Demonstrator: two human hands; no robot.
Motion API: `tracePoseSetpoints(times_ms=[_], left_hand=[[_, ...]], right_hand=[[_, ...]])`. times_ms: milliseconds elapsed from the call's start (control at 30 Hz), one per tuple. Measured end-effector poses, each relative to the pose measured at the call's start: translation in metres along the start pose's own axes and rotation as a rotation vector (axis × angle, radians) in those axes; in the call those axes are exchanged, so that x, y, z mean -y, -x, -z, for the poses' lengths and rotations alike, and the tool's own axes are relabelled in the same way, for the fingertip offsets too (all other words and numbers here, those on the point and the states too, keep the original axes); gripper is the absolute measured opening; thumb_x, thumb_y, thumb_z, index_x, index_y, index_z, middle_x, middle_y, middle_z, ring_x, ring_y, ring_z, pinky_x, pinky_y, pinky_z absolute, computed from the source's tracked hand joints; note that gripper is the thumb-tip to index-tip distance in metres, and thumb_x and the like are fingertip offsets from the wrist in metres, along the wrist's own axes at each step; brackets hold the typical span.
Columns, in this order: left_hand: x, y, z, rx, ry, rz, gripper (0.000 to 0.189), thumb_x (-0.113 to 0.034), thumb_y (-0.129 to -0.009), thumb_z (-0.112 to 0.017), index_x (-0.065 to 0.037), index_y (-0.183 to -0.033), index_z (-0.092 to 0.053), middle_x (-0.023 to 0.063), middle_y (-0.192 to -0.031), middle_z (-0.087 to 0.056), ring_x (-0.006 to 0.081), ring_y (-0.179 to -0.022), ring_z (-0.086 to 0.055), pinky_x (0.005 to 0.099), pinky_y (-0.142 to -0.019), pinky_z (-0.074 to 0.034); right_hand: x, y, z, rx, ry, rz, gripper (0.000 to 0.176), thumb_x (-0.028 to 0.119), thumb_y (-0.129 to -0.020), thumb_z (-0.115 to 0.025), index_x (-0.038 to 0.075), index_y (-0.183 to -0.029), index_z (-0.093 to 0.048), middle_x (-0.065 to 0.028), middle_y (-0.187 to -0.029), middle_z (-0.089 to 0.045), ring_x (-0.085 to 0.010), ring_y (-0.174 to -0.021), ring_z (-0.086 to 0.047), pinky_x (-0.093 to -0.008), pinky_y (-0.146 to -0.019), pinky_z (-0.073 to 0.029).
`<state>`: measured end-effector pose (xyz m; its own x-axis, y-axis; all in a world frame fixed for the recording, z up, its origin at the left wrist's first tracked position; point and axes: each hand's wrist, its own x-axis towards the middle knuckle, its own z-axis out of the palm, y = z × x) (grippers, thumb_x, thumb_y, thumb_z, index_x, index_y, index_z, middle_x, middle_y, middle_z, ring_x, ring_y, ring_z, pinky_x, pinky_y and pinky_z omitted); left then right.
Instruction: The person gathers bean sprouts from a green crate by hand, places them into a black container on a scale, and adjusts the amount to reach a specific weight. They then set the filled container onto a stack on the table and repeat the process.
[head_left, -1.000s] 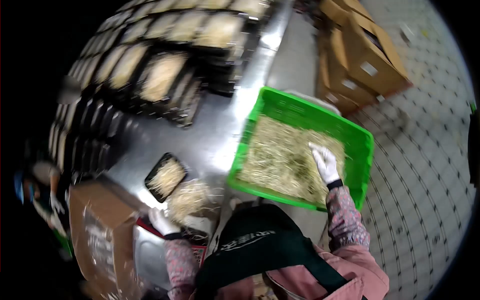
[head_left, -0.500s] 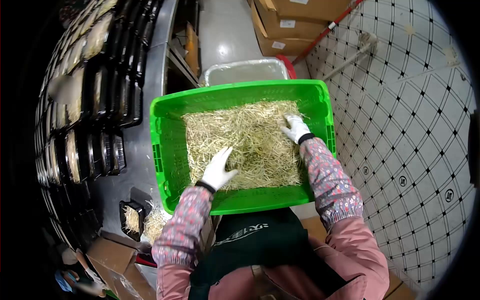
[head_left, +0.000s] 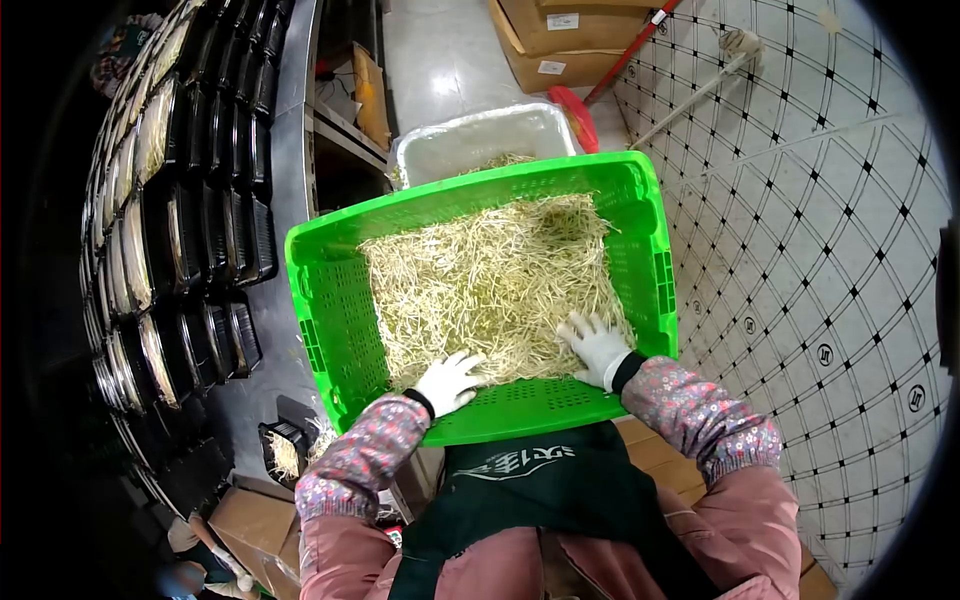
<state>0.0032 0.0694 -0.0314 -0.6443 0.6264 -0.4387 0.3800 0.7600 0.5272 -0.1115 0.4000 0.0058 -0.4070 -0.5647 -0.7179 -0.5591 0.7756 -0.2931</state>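
A green plastic crate (head_left: pixel 530 408) with perforated walls stands in front of me, holding a thick layer of pale, thin bean sprouts (head_left: pixel 480 285). My left hand (head_left: pixel 448 385), in a white glove, rests at the near edge of the sprouts with its fingers spread. My right hand (head_left: pixel 598 352), gloved likewise, lies on the sprouts near the right near corner, fingers apart. Neither hand grips anything that I can see. Some fingertips touch the sprouts.
Beyond the crate is a lined bin (head_left: pixel 480 135) with some sprouts inside. Stacked black trays (head_left: pixel 215 240) fill the metal table at left, near a small tray of sprouts (head_left: pixel 284 455). Cardboard boxes (head_left: pixel 560 35) stand at the back; a tiled wall (head_left: pixel 790 200) runs along the right.
Both hands have moved toward me over the sprouts, the right one from the far right corner. The sprouts' surface looks more even in the middle. More of the bin shows behind the crate.
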Motion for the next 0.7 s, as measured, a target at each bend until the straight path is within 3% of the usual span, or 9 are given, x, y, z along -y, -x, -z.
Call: tracePoseSetpoints(times_ms=[100,233,267,367,467,567,667,700], left_hand=[[0.017,-0.016,0.016,-0.217,0.03,0.006,0.048,-0.037,-0.086,-0.068,-0.016,-0.128,-0.06,0.0107,-0.148,-0.044,0.033,-0.132,-0.045,0.0547,-0.11,-0.035],[0.03,-0.101,0.063,-0.46,0.362,0.38,0.084,-0.036,-0.082,-0.072,-0.006,-0.15,-0.034,0.0217,-0.157,-0.028,0.0356,-0.144,-0.031,0.0427,-0.118,-0.028],[0.046,-0.124,0.039,-0.593,0.404,0.441,0.082,-0.036,-0.084,-0.07,-0.003,-0.149,-0.033,0.0243,-0.155,-0.031,0.0379,-0.142,-0.032,0.0437,-0.116,-0.029],[0.041,-0.135,0.001,-0.505,0.205,0.479,0.073,-0.032,-0.089,-0.064,-0.003,-0.149,-0.034,0.0261,-0.151,-0.035,0.0425,-0.138,-0.036,0.045,-0.114,-0.033],[0.03,-0.077,-0.022,-0.355,0.173,0.375,0.069,-0.035,-0.089,-0.06,-0.008,-0.148,-0.037,0.0173,-0.154,-0.034,0.0389,-0.139,-0.035,0.0508,-0.112,-0.033],[0.022,-0.022,-0.02,-0.189,0.101,0.273,0.06,-0.035,-0.089,-0.06,-0.012,-0.144,-0.046,0.0165,-0.154,-0.034,0.0406,-0.139,-0.035,0.0529,-0.114,-0.027],[0.025,-0.019,-0.011,-0.414,0.35,0.358,0.05,-0.032,-0.091,-0.061,-0.01,-0.136,-0.056,0.0182,-0.142,-0.05,0.0405,-0.132,-0.045,0.0478,-0.113,-0.033],[0.025,-0.025,-0.008,-0.613,0.522,0.369,0.044,-0.024,-0.09,-0.063,-0.008,-0.132,-0.059,0.0186,-0.137,-0.055,0.0408,-0.127,-0.049,0.0433,-0.11,-0.037]], right_hand=[[0.003,-0.018,0.02,-0.174,0.007,-0.125,0.097,0.042,-0.074,-0.079,0.015,-0.151,-0.027,-0.018,-0.158,-0.022,-0.0422,-0.14,-0.031,-0.0617,-0.105,-0.037],[0.007,-0.094,0.016,-0.43,-0.155,-0.107,0.102,0.043,-0.073,-0.079,0.002,-0.15,-0.025,-0.0215,-0.155,-0.03,-0.0382,-0.141,-0.032,-0.0527,-0.111,-0.035],[0.01,-0.115,0.006,-0.494,-0.176,-0.093,0.102,0.043,-0.074,-0.078,0.0,-0.149,-0.025,-0.022,-0.154,-0.031,-0.0377,-0.141,-0.033,-0.051,-0.111,-0.035],[0.046,-0.127,0.001,-0.483,-0.253,-0.158,0.103,0.043,-0.076,-0.075,-0.003,-0.151,-0.021,-0.0254,-0.151,-0.032,-0.0406,-0.138,-0.034,-0.0491,-0.113,-0.033],[0.066,-0.116,-0.022,-0.468,-0.241,-0.166,0.103,0.044,-0.077,-0.074,-0.006,-0.149,-0.02,-0.0272,-0.148,-0.035,-0.0414,-0.136,-0.037,-0.0474,-0.113,-0.033],[0.056,-0.12,-0.004,-0.48,-0.378,-0.149,0.1,0.048,-0.077,-0.073,-0.006,-0.147,-0.026,-0.027,-0.138,-0.045,-0.0395,-0.126,-0.045,-0.045,-0.109,-0.037],[0.054,-0.142,0.023,-0.495,-0.412,-0.282,0.1,0.059,-0.075,-0.072,-0.004,-0.143,-0.035,-0.0234,-0.126,-0.054,-0.037,-0.12,-0.05,-0.0427,-0.102,-0.043],[0.061,-0.149,0.024,-0.496,-0.406,-0.329,0.093,0.058,-0.075,-0.073,-0.004,-0.138,-0.042,-0.0237,-0.123,-0.057,-0.0379,-0.117,-0.053,-0.043,-0.1,-0.044]])
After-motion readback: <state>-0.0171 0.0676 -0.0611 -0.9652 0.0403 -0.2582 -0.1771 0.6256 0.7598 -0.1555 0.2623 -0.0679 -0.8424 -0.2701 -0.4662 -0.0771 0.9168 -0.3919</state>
